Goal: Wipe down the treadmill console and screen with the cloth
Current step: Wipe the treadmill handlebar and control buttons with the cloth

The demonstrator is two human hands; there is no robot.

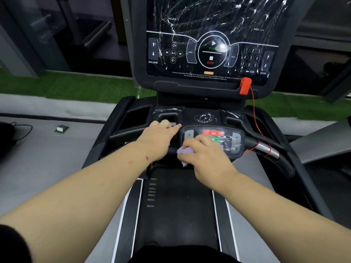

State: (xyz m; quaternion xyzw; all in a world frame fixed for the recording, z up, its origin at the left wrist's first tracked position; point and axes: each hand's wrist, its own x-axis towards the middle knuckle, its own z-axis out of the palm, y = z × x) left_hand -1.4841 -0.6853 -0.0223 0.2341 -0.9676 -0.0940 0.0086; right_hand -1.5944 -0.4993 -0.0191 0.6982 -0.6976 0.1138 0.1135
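Right hand [206,154] bunches the small soft lilac cloth [185,153] against the lower black handlebar button panel [232,138], left hand [158,138] flat on console; cloth looks light, limp, best gripped wadded.

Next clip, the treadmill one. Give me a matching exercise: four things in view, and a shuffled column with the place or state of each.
Things:
1. cloth
2. left hand
3. safety clip
4. screen

Places or states:
A. red, hooked on the ledge under the screen
B. covered in white streaks
C. bunched under the right hand on the small button panel
D. resting flat on the console, ring on one finger

Pairs: 1-C, 2-D, 3-A, 4-B
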